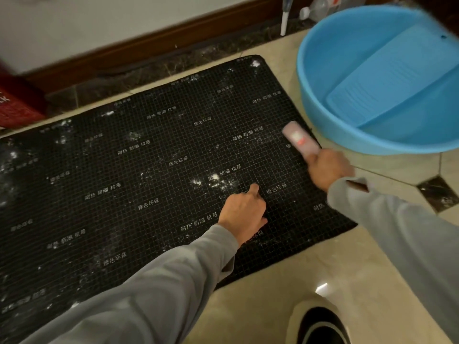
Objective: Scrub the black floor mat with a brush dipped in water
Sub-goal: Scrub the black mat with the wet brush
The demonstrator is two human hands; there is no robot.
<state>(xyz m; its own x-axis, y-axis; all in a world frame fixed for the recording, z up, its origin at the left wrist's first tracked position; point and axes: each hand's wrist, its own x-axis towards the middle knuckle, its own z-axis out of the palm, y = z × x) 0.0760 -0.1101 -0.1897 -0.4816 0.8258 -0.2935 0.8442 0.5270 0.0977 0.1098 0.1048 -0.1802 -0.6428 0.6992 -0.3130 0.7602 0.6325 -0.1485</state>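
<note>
A black floor mat (149,170) with a white grid, printed characters and white specks lies flat on the tiled floor. My left hand (244,212) rests on the mat near its right end, index finger stretched out and touching the surface. My right hand (327,170) grips a pink brush (299,140) by its near end; the brush is blurred and lies over the mat's right edge, just beside the basin. A blue plastic basin (323,115) stands to the right of the mat with a blue washboard (397,78) leaning inside it.
A dark wooden skirting board (149,43) and white wall run behind the mat. A red box (15,105) stands at the far left. A white handle (284,21) and a plastic bottle (320,7) lean by the wall. A shoe (320,326) is on the beige tiles below.
</note>
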